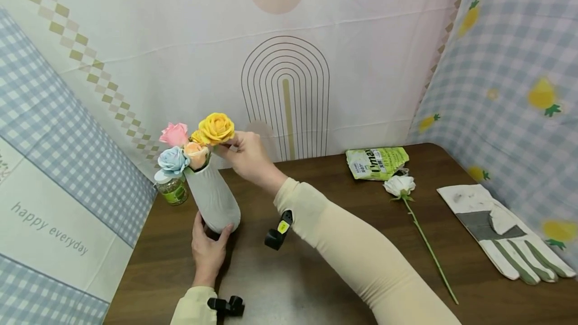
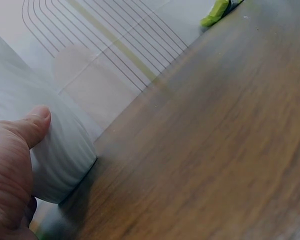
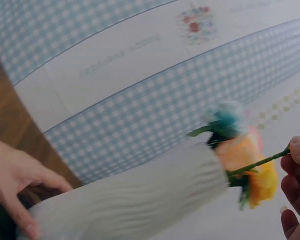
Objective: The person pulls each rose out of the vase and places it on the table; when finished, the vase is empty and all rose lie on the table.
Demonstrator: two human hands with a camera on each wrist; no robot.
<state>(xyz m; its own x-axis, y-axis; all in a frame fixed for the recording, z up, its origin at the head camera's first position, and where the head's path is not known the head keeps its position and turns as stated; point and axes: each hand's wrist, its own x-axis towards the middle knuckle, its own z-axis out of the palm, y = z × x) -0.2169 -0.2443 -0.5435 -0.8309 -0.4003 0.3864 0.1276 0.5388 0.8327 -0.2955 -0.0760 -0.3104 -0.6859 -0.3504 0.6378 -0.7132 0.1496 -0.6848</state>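
Note:
A white ribbed vase (image 1: 212,199) stands toward the left of the table. My left hand (image 1: 208,252) grips it low down, with the thumb on its side in the left wrist view. At the vase's mouth my right hand (image 1: 253,159) pinches the green stem (image 3: 270,159) of a yellow rose (image 1: 218,128) just under the bloom. That stem runs into the vase mouth in the right wrist view. A pink rose (image 1: 174,134), a light blue rose (image 1: 173,161), a peach rose (image 1: 196,156) and a second yellow flower (image 1: 197,137) cluster at the opening.
Behind the vase, a small jar with a white lid (image 1: 174,192) stands at the table's left edge. On the right lie a green-and-white packet (image 1: 377,163), a white rose (image 1: 399,186) with a long stem, and a white-and-grey glove (image 1: 501,229). Printed cloths hang around the table (image 1: 316,265).

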